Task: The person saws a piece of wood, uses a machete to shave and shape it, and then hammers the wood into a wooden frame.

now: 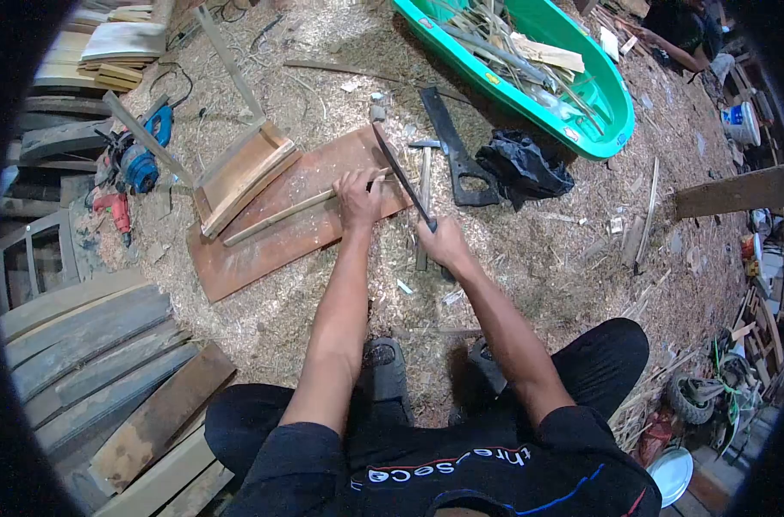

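Note:
My left hand (357,198) is closed around a thin wooden strip (280,216) and presses it against a reddish-brown board (263,271) on the ground. In my right hand (444,242) is the handle of a machete (401,172), its long dark blade pointing up and to the left. The blade crosses the strip's right end, just beside my left hand; whether it touches cannot be made out. A wooden frame with two long legs (245,177) rests on the board's left part. Right of the blade lie a hammer (425,144) and a dark handsaw (461,155).
A green boat-shaped tub (616,129) holds wood scraps. A black plastic bag (525,164) lies below it. Blue (142,168) and red (115,211) power tools sit at left, near stacked planks (90,345). Another person (685,43) is at top right. Shavings cover the ground.

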`<state>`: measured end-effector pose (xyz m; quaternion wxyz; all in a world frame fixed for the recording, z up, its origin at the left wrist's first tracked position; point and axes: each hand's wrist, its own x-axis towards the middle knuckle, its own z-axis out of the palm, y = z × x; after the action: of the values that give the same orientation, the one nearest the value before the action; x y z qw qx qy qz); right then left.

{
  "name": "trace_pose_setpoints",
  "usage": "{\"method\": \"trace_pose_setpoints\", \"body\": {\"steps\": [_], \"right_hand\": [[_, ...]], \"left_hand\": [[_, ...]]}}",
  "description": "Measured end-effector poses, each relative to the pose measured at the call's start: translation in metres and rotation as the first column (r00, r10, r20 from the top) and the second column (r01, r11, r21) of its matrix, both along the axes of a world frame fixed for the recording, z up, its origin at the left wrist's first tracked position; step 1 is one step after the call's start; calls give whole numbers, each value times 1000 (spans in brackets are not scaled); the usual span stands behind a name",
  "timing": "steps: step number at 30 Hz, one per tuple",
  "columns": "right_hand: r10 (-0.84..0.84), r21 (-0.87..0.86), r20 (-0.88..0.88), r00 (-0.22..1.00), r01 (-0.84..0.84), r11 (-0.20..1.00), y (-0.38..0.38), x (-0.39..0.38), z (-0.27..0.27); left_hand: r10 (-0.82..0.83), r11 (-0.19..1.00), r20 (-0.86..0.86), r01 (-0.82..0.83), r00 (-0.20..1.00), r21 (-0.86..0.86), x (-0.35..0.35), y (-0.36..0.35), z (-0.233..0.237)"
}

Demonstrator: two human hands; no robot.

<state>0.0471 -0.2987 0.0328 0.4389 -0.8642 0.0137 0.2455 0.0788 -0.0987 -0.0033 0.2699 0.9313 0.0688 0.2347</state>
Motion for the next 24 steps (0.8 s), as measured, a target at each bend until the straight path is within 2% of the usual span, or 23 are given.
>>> {"method": "trace_pose_setpoints", "body": {"steps": [2,4,8,11,12,15,16,19,20,22,24], "right_hand": [[-12,-16,64,998,13,1000,1,5,-10],[-5,-4,89,996,5,1000,-2,4,3],[-157,237,208,965,106,966,3,12,-2],[-167,184,300,939,115,976,7,7,9],[-107,122,157,982,89,989,5,6,-16],[-29,-20,74,997,30,999,-2,-2,-27],[-51,4,86,995,51,999,0,0,-24],[-158,55,235,959,150,987,-4,10,-16],[-197,55,301,933,190,980,-6,14,-12],[-137,-123,286,948,178,976,-15,31,-6],[-27,-269,283,959,106,957,-25,42,5]], "left_hand": [[1,1000,-11,-1,1000,-20,6,3,-2],[2,999,-34,-3,999,-50,0,1,-3],[25,999,66,-23,998,-27,4,2,-11],[34,998,11,-33,999,-61,5,3,-12],[31,996,-32,-33,999,-80,3,2,-6],[51,996,-88,-57,995,-64,2,-1,6],[69,996,-93,-74,993,-46,4,0,9],[34,988,-242,-69,970,-138,12,11,25],[-4,973,-266,-57,964,-223,15,14,32],[-87,924,-299,-35,950,-381,23,24,52],[-168,878,-189,60,968,-475,36,34,64]]}}
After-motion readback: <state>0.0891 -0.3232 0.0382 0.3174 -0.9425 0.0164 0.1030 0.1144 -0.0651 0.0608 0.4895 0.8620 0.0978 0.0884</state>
